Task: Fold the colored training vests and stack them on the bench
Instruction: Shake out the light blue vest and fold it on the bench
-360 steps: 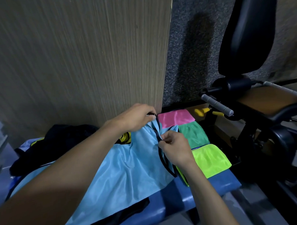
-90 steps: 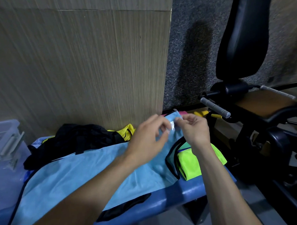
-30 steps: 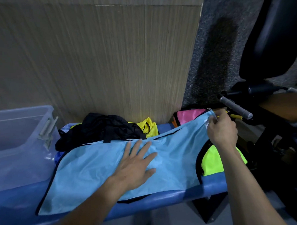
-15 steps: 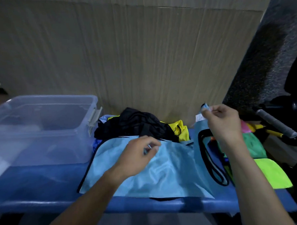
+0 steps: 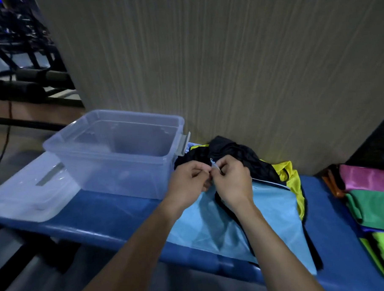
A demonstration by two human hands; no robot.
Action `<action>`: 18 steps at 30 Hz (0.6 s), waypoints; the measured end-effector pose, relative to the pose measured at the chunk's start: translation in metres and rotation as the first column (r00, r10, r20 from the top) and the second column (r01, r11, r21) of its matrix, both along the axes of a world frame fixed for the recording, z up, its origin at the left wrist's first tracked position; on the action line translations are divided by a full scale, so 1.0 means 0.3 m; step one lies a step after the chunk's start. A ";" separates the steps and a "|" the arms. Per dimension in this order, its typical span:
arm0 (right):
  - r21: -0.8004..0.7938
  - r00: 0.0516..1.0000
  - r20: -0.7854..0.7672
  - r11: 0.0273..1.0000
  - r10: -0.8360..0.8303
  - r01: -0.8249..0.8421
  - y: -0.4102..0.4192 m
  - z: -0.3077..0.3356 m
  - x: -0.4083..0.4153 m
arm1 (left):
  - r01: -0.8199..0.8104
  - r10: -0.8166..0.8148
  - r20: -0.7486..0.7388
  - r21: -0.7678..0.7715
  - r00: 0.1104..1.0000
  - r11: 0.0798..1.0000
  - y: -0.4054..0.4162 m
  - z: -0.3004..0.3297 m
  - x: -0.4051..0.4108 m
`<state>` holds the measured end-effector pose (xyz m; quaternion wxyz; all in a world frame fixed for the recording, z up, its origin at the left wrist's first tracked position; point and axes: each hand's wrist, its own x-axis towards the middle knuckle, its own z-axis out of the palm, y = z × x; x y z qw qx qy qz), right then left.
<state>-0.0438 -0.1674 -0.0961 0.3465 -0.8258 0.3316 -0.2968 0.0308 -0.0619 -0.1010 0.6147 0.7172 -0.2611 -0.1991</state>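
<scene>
Nearest me, the padded blue bench (image 5: 123,216) carries the light-blue black-trimmed training vest (image 5: 268,210), doubled over. My left hand (image 5: 188,183) and right hand (image 5: 232,181) meet above its far corner, fingers pinching the fabric edge together. My wrists hide that corner. Right, pink, green and neon-yellow folded vests (image 5: 374,203) lie in a row. Beyond, a crumpled black garment (image 5: 235,152), a yellow vest (image 5: 291,176), a clear plastic storage tub (image 5: 116,148), then the wood-grain wall panel (image 5: 205,67).

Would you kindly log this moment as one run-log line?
step: folding light blue vest | left hand: pinches corner | right hand: pinches corner | on: blue bench
</scene>
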 end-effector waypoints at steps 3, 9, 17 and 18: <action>0.165 0.992 0.123 0.986 -0.016 -0.005 0.005 -0.010 0.000 | 0.032 -0.036 -0.120 -0.042 0.992 0.999 -0.004 0.000 -0.010; 0.263 0.962 0.211 0.938 0.173 -0.226 0.040 -0.013 -0.012 | 0.050 -0.079 -0.348 -0.093 0.934 0.994 -0.024 0.001 -0.012; 0.286 0.906 0.233 0.866 0.353 -0.411 0.028 -0.042 -0.095 | 0.144 -0.121 -0.333 0.044 0.935 0.989 -0.027 -0.032 0.012; 0.272 0.905 0.230 0.869 0.359 -0.414 0.026 -0.046 -0.109 | 0.164 -0.141 -0.311 0.047 0.940 0.985 -0.025 -0.029 0.004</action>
